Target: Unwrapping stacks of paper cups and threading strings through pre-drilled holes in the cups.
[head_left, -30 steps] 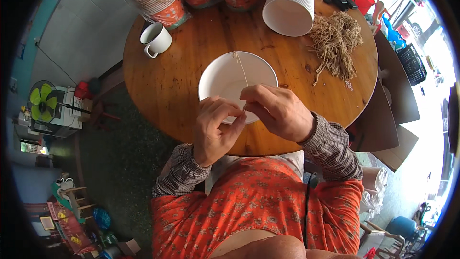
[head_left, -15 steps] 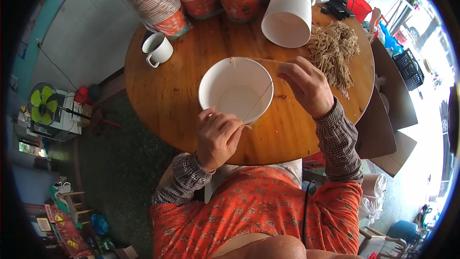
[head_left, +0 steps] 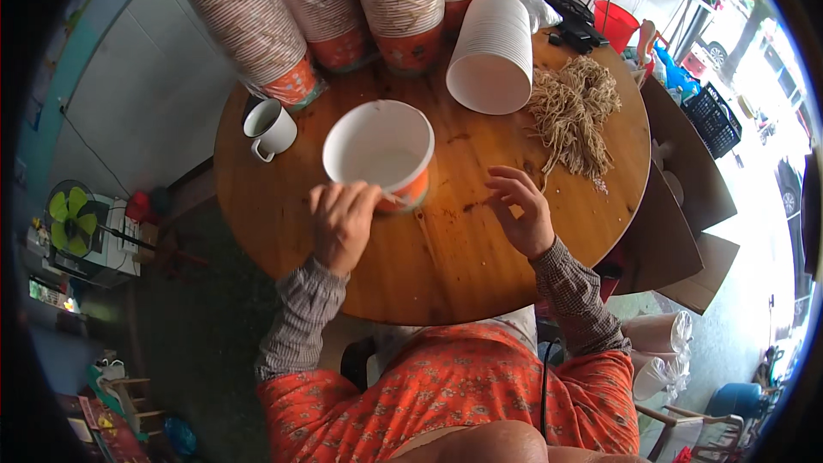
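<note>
A white paper bucket (head_left: 377,141) with an orange printed outside stands tilted on the wooden table, its mouth facing me. My left hand (head_left: 343,225) is closed on its near rim, the fingers over the edge. A bit of string seems to stick out beside those fingers, though blur makes it hard to see. To the right, my right hand (head_left: 521,213) hovers over the tabletop, fingers loosely bent and apart, with nothing visible in it. Beyond that hand lies a tangled heap of tan strings (head_left: 576,111), one strand trailing toward the hand.
Several tall plastic-wrapped stacks of orange-printed buckets (head_left: 249,21) stand at the back of the round table (head_left: 463,266). A nested stack of white buckets (head_left: 490,81) lies on its side. A white enamel mug (head_left: 273,129) sits at left; cardboard boxes (head_left: 677,231) are right of the table.
The bucket has moved left and tilted, with my left hand on its rim. My right hand has lowered and opened; the string stretched between my hands is no longer seen there.
</note>
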`<act>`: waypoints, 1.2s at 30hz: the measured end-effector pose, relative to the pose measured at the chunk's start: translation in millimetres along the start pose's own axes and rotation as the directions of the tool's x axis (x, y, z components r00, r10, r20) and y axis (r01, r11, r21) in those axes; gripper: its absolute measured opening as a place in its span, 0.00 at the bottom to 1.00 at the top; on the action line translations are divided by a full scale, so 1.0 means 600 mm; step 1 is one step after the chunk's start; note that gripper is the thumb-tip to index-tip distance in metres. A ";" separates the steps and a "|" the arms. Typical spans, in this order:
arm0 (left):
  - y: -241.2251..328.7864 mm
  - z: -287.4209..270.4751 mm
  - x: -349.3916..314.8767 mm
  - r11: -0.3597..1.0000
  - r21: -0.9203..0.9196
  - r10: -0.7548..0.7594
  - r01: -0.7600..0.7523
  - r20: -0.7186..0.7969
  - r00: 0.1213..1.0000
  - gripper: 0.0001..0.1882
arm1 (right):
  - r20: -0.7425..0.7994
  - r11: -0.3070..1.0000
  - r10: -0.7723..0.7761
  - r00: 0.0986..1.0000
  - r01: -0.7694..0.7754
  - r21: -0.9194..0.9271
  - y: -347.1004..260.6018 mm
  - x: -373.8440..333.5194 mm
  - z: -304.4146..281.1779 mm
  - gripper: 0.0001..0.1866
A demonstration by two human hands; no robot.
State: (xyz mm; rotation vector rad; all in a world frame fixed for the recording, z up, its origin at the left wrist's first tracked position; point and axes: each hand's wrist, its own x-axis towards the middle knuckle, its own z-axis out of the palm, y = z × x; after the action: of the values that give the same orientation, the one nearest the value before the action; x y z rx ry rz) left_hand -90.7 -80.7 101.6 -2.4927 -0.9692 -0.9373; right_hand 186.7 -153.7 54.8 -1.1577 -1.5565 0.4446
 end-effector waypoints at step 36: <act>-0.126 0.340 0.084 0.961 -0.261 -0.099 0.091 -0.018 0.995 0.27 | -0.728 0.941 0.179 0.662 -0.332 -0.071 0.316 0.201 -0.008 0.13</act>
State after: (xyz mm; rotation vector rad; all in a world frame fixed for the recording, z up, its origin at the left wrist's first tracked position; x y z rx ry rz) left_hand -19.9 98.1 -11.9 -2.6540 -1.0230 -1.2004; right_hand 282.3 32.6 -27.0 -1.4882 -0.7520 -0.0159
